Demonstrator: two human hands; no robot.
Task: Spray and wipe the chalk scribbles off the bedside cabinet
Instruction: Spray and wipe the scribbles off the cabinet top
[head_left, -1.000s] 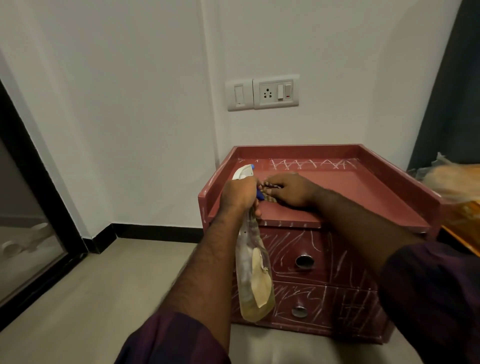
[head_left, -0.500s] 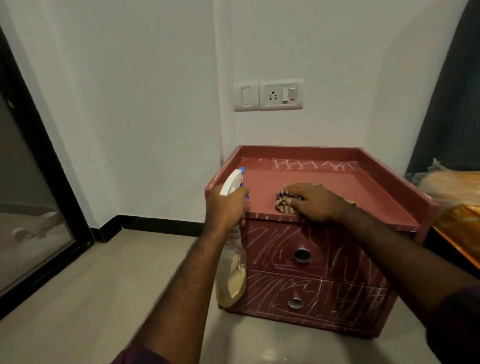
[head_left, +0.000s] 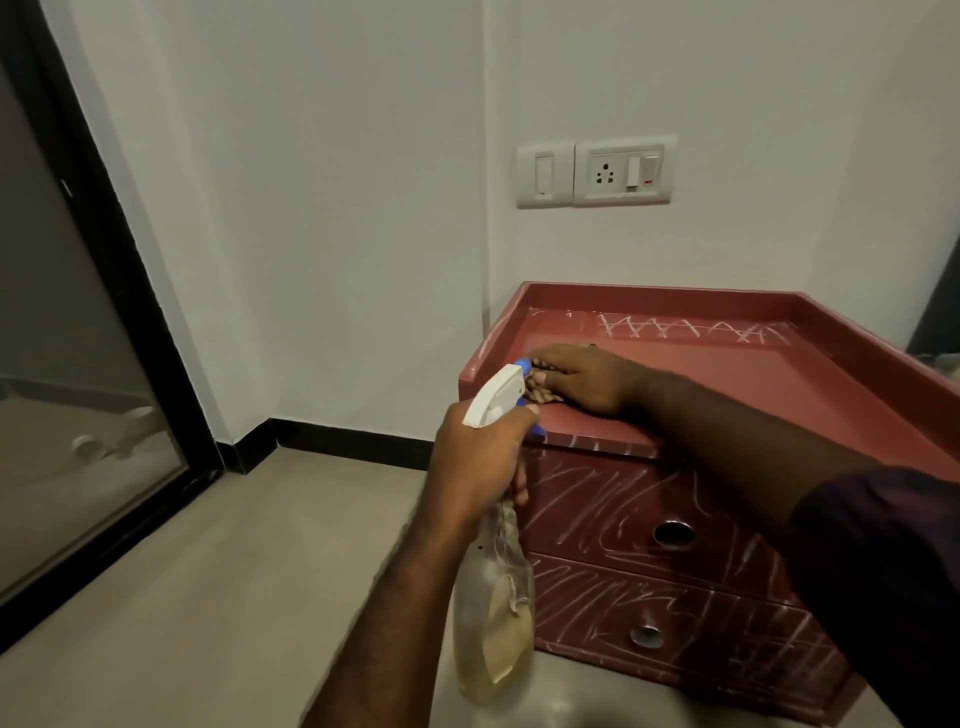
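A red bedside cabinet (head_left: 727, 384) with a raised rim stands against the white wall. White chalk zigzags (head_left: 691, 328) run along the back of its top, and chalk scribbles (head_left: 597, 499) cover both drawer fronts. My left hand (head_left: 478, 457) grips the neck of a clear spray bottle (head_left: 493, 613) with a white and blue trigger head, held in front of the cabinet's left front corner. My right hand (head_left: 587, 379) lies on a striped cloth (head_left: 543, 392) at the top's front left corner; the hand hides most of the cloth.
A switch and socket plate (head_left: 597, 174) sits on the wall above the cabinet. A dark-framed glass door (head_left: 104, 364) fills the left side. Beige floor (head_left: 234, 571) lies open to the left of the cabinet. Something pale lies at the right edge, mostly cut off.
My right hand with the cloth has slid left to the top's front left corner. The view has shifted left, and the bottle stays in my left hand by the corner.
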